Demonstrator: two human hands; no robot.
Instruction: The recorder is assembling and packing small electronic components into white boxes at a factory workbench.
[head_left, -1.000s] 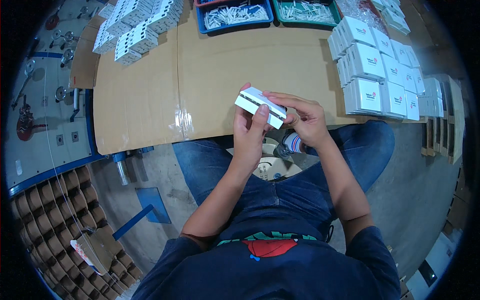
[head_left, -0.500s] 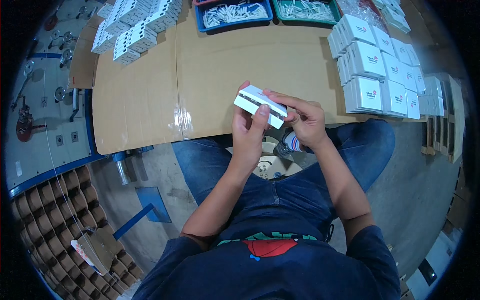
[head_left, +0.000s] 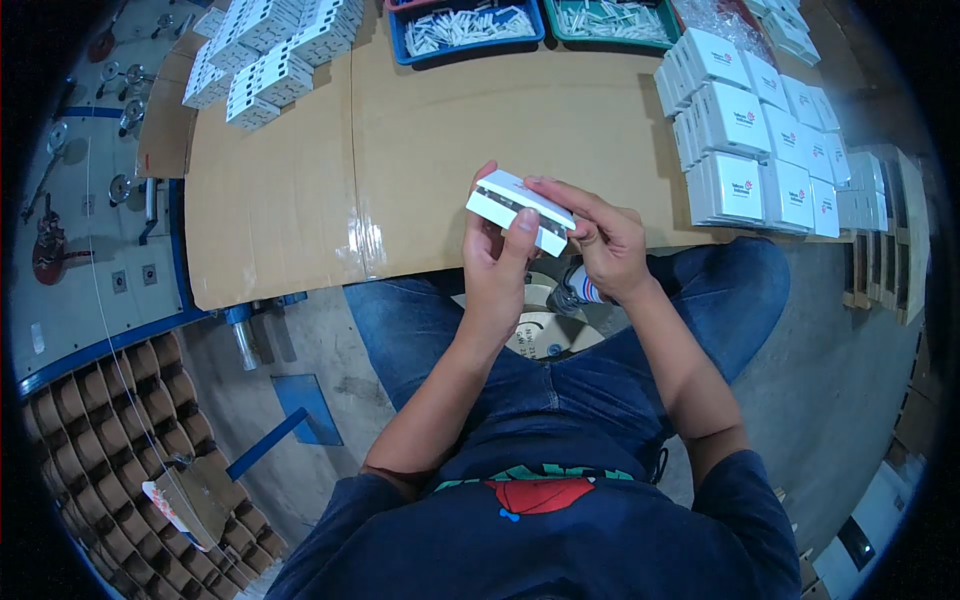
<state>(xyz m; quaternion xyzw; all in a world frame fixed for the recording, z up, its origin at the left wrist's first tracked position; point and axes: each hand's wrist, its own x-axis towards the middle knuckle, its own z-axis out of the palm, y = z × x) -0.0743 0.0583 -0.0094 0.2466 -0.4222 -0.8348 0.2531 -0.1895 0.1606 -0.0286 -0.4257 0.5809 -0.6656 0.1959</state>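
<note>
Over the near edge of the table, a small white square plastic case (head_left: 494,207) is held tilted, with a dark slot along the side facing me. My left hand (head_left: 497,275) is closed on its left part, thumb pressed on the near face and fingers behind. My right hand (head_left: 618,252) grips the right corner, with its fingers lying along the top face and the thumb low at the corner. What sits inside the slot is too small to make out.
Stacked white cases (head_left: 733,185) stand at the right, and white slotted pieces (head_left: 270,85) at the far left. A blue tray (head_left: 402,50) and a green tray (head_left: 560,40) hold small white parts. Cardboard (head_left: 270,200) covers the table. A bottle (head_left: 583,284) stands below its edge.
My right hand's fingers have shifted slightly along the top of the case. The case and my left hand stay nearly in place.
</note>
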